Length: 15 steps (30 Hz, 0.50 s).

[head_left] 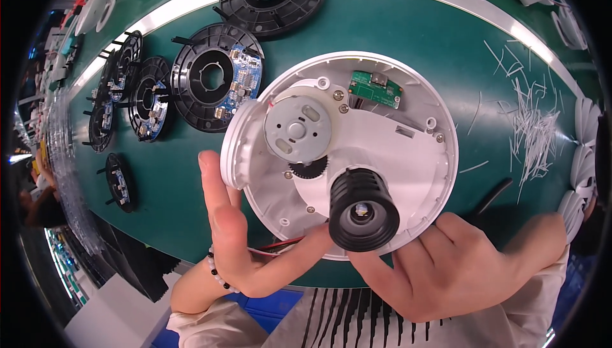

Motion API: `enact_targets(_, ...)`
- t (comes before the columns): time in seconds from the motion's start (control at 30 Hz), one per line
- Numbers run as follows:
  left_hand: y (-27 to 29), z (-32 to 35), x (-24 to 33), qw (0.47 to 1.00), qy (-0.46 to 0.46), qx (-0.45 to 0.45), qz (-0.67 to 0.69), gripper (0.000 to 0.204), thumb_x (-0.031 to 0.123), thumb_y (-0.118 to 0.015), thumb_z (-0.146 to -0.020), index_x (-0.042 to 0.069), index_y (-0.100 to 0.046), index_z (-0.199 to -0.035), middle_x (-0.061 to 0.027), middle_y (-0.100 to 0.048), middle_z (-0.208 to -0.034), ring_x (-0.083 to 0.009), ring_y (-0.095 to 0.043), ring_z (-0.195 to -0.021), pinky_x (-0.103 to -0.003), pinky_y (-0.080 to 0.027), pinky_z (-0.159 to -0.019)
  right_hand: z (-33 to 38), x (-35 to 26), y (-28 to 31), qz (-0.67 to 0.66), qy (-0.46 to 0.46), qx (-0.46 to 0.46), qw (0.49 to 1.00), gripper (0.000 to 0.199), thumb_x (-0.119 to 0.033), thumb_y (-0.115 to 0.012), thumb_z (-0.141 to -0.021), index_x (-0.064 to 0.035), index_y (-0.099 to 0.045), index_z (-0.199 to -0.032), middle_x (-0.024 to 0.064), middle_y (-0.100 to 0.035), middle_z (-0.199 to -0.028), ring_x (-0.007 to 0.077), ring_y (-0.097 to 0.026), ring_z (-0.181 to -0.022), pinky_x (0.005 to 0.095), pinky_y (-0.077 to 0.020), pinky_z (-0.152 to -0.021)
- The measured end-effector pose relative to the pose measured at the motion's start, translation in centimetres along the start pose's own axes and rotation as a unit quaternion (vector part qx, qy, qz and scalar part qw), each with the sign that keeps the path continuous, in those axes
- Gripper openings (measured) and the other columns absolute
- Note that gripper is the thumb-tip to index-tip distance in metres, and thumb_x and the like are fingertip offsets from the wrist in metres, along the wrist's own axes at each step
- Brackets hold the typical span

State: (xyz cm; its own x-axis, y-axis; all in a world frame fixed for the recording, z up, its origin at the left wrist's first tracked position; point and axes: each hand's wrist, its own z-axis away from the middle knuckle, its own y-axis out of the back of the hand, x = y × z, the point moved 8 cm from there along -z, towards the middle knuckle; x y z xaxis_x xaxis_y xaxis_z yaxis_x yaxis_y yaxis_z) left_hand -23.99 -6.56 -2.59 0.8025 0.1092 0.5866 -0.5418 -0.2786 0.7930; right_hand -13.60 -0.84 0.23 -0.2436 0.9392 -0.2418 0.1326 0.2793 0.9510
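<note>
A white round plastic housing point(408, 150) is tilted up in front of me with its inside showing. In it sit a silver motor point(297, 130), a black gear point(308, 168), a small green circuit board point(376, 90) and a black ribbed tube point(362, 214) with a lens-like piece in its end. My left hand point(245, 246) grips the housing at its lower left, one finger raised along the outside and another digit reaching to the tube. Red and black wires point(280, 245) run beside that digit. My right hand point(446, 268) holds the lower right rim, its fingertips partly hidden.
Several black discs point(217, 77) with blue circuit boards lie on the green table point(172, 195) at the left and far side. A pile of thin white strips point(534, 137) lies at the right, near a black-handled tool point(494, 195). White curved parts point(583, 150) line the right edge.
</note>
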Motion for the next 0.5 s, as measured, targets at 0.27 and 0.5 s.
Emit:
enact_targets(0.27,-0.2,0.1,0.2,1.000,-0.003,-0.012,0.009,0.083,0.000,-0.067,-0.063,0.019,-0.016,-0.125,-0.0254,0.003,-0.134,-0.0450,-0.017,-0.121,-0.054,-0.027,-0.091,0.0,-0.1,-0.1,0.016,0.011,0.017,1.000,0.033,-0.010,-0.049,-0.062,-0.0007,-0.058,-0.092,-0.0052,-0.031,-0.047,0.0069,-0.030,-0.041,0.0214,-0.0201,-0.040)
enact_targets(0.5,0.3,-0.7,2.0,0.994,-0.089,0.008,-0.061,0.089,0.001,-0.068,-0.064,0.022,-0.014,-0.132,-0.0256,0.008,-0.135,-0.0478,-0.014,-0.121,-0.054,-0.029,-0.091,0.0,0.5,1.8,0.088,0.040,0.131,0.987,0.018,-0.010,-0.052,-0.058,0.0024,-0.054,-0.072,-0.0013,-0.034,-0.045,0.0094,-0.034,-0.041,0.0212,-0.0247,-0.039)
